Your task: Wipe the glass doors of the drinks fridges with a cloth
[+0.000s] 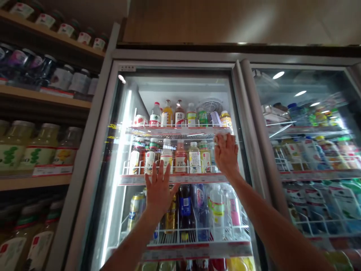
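Observation:
The glass door (180,90) of a lit drinks fridge fills the middle of the head view. My left hand (159,190) is at the glass, fingers spread, with nothing in it. Higher and to the right, my right hand (226,154) presses its fingers together over a white cloth (216,139). Only a pale edge of that cloth shows past the fingertips, and the rest is hidden beneath the hand. Behind the glass stand juice and tea bottles (180,157), with soft drink bottles (185,207) on the shelf below.
Wooden shelves (34,98) with jars and bottles (39,145) run along the left side. A second glass-doored fridge (307,169) full of drinks stands at right. Metal door frames (254,131) separate the two doors. Above them is a brown panel (197,22).

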### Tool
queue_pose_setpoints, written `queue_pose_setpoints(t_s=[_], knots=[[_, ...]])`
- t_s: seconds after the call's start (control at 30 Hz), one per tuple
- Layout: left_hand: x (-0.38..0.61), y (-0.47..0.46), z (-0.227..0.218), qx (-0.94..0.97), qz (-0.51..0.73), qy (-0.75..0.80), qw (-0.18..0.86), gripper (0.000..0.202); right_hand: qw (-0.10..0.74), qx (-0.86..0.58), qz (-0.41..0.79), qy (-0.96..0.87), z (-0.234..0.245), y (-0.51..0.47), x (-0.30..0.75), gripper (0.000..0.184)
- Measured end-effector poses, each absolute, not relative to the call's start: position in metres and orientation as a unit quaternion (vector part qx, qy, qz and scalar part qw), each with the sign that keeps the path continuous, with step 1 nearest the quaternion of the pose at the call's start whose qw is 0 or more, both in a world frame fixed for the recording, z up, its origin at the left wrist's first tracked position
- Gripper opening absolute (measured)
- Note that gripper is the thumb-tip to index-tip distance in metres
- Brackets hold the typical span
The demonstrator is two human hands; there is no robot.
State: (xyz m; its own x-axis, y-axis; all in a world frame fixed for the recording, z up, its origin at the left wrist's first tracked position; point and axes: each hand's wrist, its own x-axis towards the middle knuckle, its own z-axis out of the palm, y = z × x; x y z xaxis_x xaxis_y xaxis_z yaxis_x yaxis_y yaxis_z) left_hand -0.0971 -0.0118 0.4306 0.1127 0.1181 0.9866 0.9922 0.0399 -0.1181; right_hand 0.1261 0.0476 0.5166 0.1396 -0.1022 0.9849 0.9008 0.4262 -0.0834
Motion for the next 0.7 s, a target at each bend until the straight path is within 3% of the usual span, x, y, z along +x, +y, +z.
queue_pose_setpoints(t_s=[0.07, 0.23, 0.37, 0.43, 0.6, 0.7], knots=[[-0.096, -0.013, 0.43, -0.546, -0.424, -0.515, 0.507, 0.066, 0.675, -0.383, -0.367, -0.513, 0.525, 0.049, 0.121, 0.047], [-0.117, -0.022, 0.444, -0.553, -0.437, -0.503, 0.5, 0.066, 0.531, -0.265, -0.457, -0.662, 0.525, 0.039, 0.102, 0.044], [-0.151, -0.033, 0.472, -0.489, -0.483, -0.584, 0.432, 0.075, 0.624, -0.386, -0.376, -0.566, 0.547, 0.037, 0.114, 0.046], [-0.161, -0.037, 0.483, -0.478, -0.469, -0.628, 0.396, 0.076, 0.631, -0.411, -0.358, -0.552, 0.554, 0.035, 0.11, 0.048], [-0.162, -0.047, 0.488, -0.484, -0.421, -0.668, 0.378, 0.076, 0.464, -0.247, -0.473, -0.707, 0.546, 0.027, 0.073, 0.045], [-0.165, -0.051, 0.485, -0.499, -0.393, -0.672, 0.38, 0.076, 0.498, -0.266, -0.453, -0.69, 0.557, 0.026, 0.063, 0.046]])
